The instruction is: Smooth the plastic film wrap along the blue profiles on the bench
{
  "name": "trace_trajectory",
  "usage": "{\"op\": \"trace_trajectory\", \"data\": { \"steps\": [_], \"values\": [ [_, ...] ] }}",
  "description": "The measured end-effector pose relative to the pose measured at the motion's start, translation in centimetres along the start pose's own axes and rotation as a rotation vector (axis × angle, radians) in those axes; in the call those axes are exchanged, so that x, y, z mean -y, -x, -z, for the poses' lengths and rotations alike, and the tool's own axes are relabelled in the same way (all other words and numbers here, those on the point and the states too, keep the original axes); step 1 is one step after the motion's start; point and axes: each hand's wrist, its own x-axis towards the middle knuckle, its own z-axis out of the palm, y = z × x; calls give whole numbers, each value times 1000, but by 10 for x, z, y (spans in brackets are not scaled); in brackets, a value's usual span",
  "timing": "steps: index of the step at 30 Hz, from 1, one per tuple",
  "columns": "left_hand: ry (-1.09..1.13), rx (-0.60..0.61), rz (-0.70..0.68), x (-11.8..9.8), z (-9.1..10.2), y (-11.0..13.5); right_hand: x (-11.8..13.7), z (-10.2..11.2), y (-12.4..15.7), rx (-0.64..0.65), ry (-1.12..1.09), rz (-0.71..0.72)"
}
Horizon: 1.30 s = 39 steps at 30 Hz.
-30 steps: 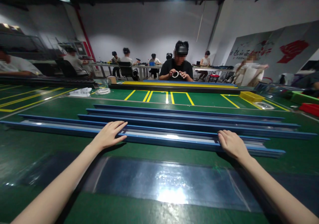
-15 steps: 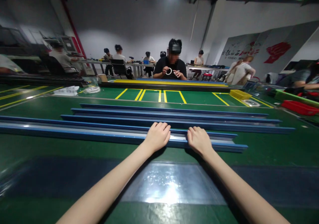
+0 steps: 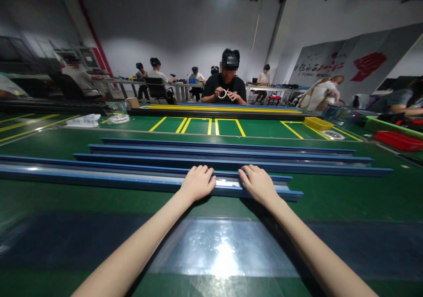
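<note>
A long blue and silver metal rail [image 3: 99,179] lies crosswise on the green table, nearest to me. My left hand [image 3: 197,183] rests palm-down on it with fingers curled over its far edge. My right hand [image 3: 257,183] sits close beside it on the same rail, fingers bent over the top. The rail's right end [image 3: 295,195] lies just right of my right hand. Three more blue rails [image 3: 231,156] lie parallel behind it.
A shiny clear sheet [image 3: 221,248] covers the table in front of me. A person [image 3: 225,85] sits across holding a white ring. Yellow tray [image 3: 319,123] and red tray [image 3: 398,140] stand at the right; other people work at far tables.
My hands came together from wide apart to side by side on the near rail. The rail has slid left, its right end now close to my right hand.
</note>
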Motion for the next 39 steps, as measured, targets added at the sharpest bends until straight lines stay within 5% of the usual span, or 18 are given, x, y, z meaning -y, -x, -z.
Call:
{"op": "trace_trajectory", "data": {
  "steps": [7,12,26,31,36,39],
  "values": [
    [-8,-18,-9,1,-2,1,-76,4,22,-6,84,-109],
    [-10,-29,-18,2,-4,-1,-102,-4,32,48,14,-45],
    [-11,-169,24,-2,-14,2,-95,-13,29,-70,97,-111],
    [10,-190,28,-5,-14,3,-98,-14,34,-91,69,-20],
    [32,-187,35,-6,-13,3,-84,5,43,-409,-176,-63],
    [25,-180,37,-6,-12,3,-63,23,49,-252,-465,-81]
  ]
}}
